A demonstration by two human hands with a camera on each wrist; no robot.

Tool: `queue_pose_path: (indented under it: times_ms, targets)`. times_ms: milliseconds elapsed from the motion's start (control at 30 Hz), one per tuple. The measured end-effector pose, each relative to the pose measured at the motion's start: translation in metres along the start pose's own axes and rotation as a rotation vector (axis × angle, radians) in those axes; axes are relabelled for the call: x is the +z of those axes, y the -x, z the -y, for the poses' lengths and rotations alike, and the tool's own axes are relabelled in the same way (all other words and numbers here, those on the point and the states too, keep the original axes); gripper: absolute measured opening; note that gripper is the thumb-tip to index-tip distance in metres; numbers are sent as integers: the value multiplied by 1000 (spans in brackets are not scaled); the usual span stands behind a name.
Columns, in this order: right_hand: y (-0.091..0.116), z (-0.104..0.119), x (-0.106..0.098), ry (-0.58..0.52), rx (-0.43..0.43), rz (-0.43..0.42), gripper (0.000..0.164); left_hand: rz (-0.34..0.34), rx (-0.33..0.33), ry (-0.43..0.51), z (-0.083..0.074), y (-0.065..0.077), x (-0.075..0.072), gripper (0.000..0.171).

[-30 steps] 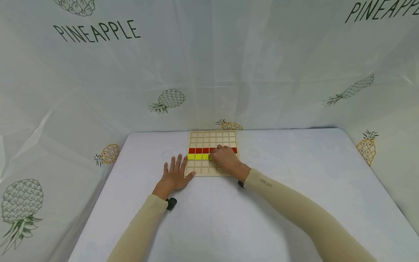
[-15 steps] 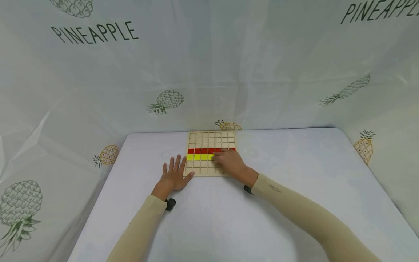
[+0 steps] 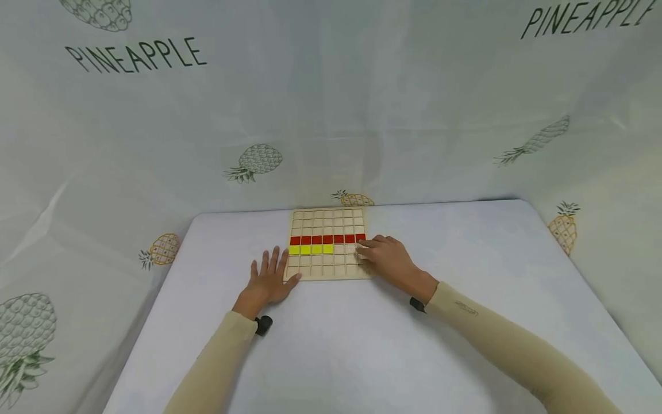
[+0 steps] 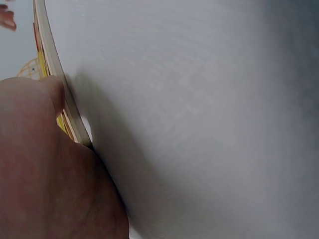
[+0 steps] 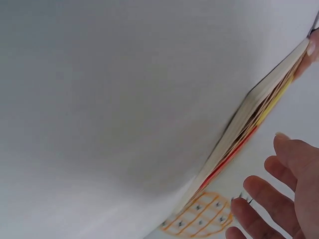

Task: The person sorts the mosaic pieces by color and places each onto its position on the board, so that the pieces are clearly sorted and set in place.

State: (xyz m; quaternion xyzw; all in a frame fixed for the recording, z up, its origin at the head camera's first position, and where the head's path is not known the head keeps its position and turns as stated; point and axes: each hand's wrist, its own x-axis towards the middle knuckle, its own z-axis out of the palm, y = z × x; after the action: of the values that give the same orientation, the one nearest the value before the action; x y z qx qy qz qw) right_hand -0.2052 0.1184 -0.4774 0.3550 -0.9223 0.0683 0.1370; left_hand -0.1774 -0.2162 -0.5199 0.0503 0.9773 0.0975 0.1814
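Near the table's far edge lies a pale wooden grid board (image 3: 328, 215) with square cells. A row of red tiles (image 3: 327, 239) crosses it, and several yellow tiles (image 3: 316, 249) fill the left part of the row in front. My left hand (image 3: 267, 286) lies spread at the board's left edge, its thumb at the near left corner; the left wrist view shows this hand (image 4: 35, 159) against the board's side (image 4: 77, 127). Over the board's right edge is my right hand (image 3: 390, 259). Its fingers (image 5: 266, 196) are loosely bent and apart in the right wrist view, with nothing between them.
The board rests on a white table (image 3: 331, 345). Behind it hangs a pale curtain (image 3: 331, 115) printed with pineapples and lettering. A small black device (image 3: 264, 325) is strapped at the left wrist, another black device (image 3: 417, 304) at the right.
My right hand has drawn back to the right from the yellow row, uncovering the fourth yellow tile and more of the red row. My left hand stays in place; the head view shifts slightly.
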Motion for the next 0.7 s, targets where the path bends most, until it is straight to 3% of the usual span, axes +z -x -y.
queue_pose_path:
  times_ms: [700]
  targets:
    - [63,-65,-19,7,143,-47,35,25,-2,13,6,2,-6,91]
